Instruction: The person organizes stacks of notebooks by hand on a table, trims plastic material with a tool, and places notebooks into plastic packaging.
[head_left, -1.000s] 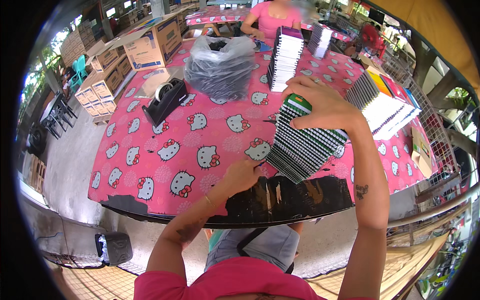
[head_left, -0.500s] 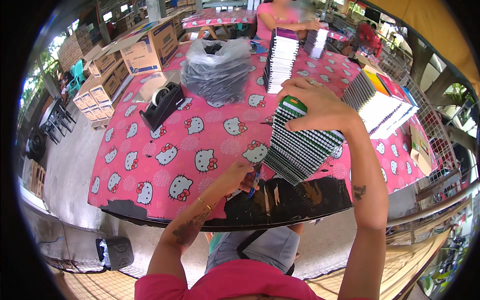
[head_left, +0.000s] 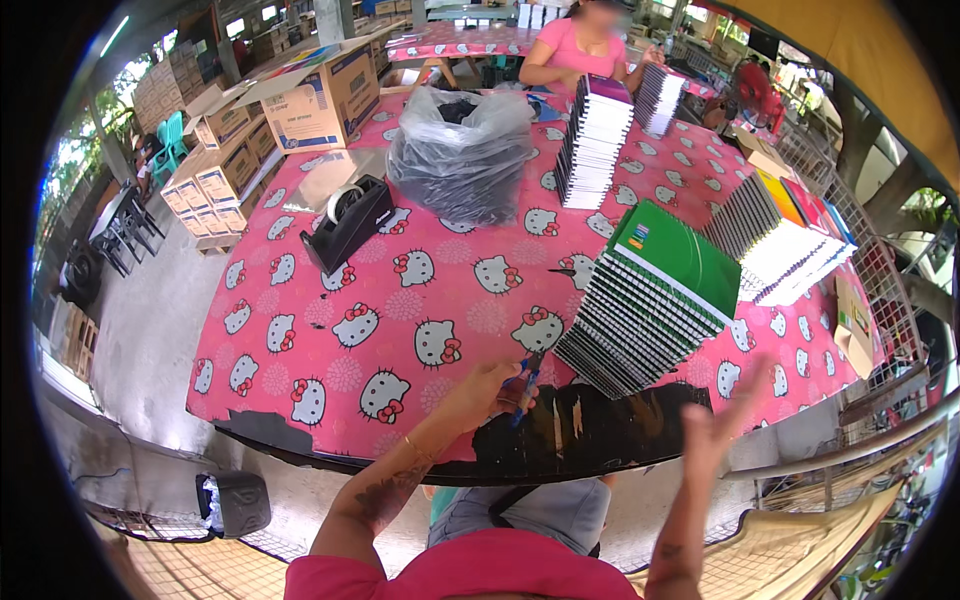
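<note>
Green spiral notebooks [head_left: 645, 315], the top cover bearing a small multicoloured logo, stand stacked on a pink table [head_left: 487, 317], bound edges slanting from far left to near right. Beside them, the left hand [head_left: 488, 395] grips a slim blue tool [head_left: 529, 384] pointing away; the blurred right hand [head_left: 708, 428] is spread, touching nothing.

Your green notebook cover [head_left: 680, 260], your pink tablecloth [head_left: 480, 345] printed with white cat faces, your black tape dispenser [head_left: 354, 228]
</note>
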